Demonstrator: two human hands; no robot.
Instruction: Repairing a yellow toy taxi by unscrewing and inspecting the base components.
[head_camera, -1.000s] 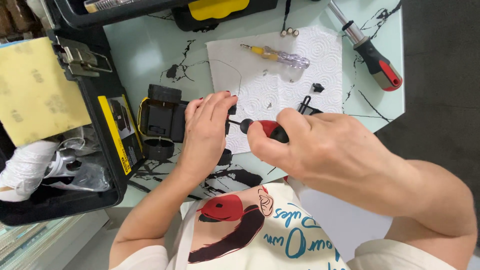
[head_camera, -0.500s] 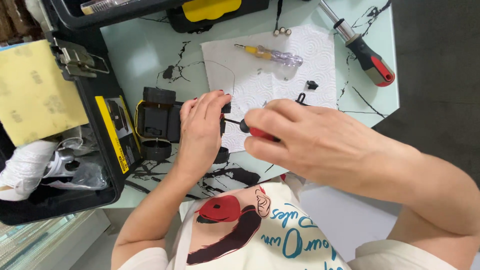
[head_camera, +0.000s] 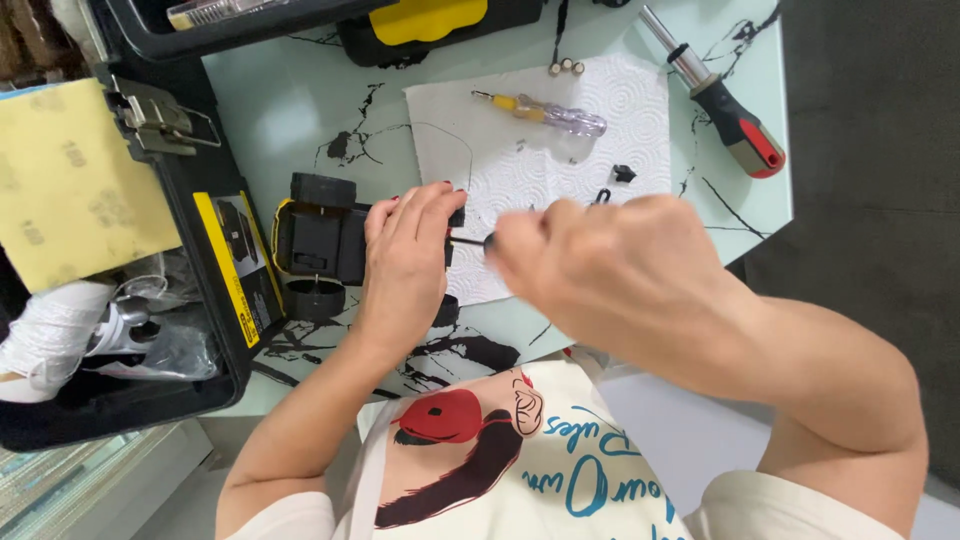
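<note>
My left hand (head_camera: 405, 265) lay flat over the black toy car (head_camera: 325, 243) on the worktop (head_camera: 290, 105), its fingers (head_camera: 425, 215) spread and pressing the body down, not curled round it. The car sat just left of the paper towel (head_camera: 600, 150), one wheel (head_camera: 315, 298) showing below my wrist.

My right hand (head_camera: 620, 275) had closed in on the left. A second before, the red handle of the screwdriver (head_camera: 468, 241) showed plainly between thumb and fingers; now the fist covered it, and only the thin dark shaft stuck out toward the car, its tip hidden under my left fingers. So the right was clenched on the driver and blurred, which I took to mean it was turning, with the tip seated somewhere in the car's end.

The car itself had not shifted on the worktop. The yellow-tipped clear driver (head_camera: 545, 112) and the big red-and-black one (head_camera: 725, 110) lay untouched, well apart. The open toolbox (head_camera: 225, 270) stood at my left.
</note>
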